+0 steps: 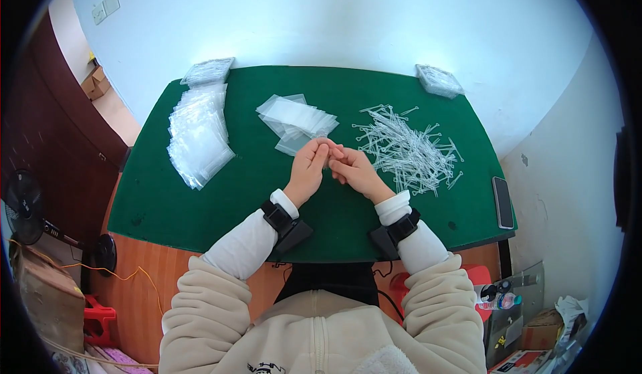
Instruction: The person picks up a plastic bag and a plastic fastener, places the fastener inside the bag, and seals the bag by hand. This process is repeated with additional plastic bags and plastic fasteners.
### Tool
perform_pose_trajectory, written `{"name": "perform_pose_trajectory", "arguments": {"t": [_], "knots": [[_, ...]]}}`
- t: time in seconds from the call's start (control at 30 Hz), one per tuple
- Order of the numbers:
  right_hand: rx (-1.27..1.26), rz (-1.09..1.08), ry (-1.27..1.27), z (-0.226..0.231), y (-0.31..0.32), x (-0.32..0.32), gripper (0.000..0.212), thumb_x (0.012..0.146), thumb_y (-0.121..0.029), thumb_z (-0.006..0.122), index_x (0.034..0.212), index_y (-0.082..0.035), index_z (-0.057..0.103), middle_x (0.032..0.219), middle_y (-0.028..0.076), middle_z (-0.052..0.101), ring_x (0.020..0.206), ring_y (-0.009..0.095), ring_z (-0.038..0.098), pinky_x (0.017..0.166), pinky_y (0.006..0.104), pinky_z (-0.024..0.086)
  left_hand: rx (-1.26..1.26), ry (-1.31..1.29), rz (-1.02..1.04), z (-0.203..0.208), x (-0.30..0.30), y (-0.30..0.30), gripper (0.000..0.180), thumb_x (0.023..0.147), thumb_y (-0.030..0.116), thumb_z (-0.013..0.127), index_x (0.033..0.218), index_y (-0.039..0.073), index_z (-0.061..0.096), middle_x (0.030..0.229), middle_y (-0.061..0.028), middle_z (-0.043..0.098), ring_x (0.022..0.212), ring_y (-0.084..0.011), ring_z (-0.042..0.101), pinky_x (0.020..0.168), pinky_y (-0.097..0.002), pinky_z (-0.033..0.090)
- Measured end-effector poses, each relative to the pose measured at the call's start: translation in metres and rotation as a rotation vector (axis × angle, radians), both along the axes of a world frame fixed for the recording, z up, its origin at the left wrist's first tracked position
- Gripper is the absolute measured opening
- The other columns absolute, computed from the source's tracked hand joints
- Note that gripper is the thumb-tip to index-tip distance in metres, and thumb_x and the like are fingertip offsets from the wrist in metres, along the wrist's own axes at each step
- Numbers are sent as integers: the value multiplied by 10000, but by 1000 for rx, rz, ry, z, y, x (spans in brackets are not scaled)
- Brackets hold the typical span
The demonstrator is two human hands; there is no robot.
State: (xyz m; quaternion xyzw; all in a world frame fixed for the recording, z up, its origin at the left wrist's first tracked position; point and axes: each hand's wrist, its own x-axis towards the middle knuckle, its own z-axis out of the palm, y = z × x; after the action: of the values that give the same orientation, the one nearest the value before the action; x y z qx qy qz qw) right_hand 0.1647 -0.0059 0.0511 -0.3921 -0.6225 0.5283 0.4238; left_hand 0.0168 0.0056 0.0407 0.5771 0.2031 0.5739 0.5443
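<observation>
Work is judged partway: flat clear plastic bags [197,136] are fanned at left, perhaps filled; slim silver looped metal pins [409,152] are heaped at right, unbagged; whether anything is clamped between bare left hand [309,166] and bare right hand [359,172], fingertips together, cannot be told

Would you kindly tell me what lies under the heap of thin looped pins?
Green tabletop shows between the looser outer pins of the heap; whatever lies beneath its dense middle is covered.
</observation>
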Motion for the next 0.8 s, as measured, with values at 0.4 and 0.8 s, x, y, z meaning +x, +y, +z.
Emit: {"name": "perform_pose_trajectory", "arguments": {"t": [0.4,0.8], "knots": [[327,-335,232,2,3,5,163,817,-43,614,973,5,610,794,21,611,675,63,563,616,196,466,-201,155,-277,6,-2,-7,217,968,196,398,1031,34,527,800,-35,562,500,-31,355,452,-168,284],[209,-279,294,1,5,10,123,807,-11,596,926,13,619,771,32,618,674,72,578,620,200,462,-403,120,-389,11,-5,-7,259,975,241,387,1040,38,534,744,-10,510,479,-23,293,437,-172,227]]}}
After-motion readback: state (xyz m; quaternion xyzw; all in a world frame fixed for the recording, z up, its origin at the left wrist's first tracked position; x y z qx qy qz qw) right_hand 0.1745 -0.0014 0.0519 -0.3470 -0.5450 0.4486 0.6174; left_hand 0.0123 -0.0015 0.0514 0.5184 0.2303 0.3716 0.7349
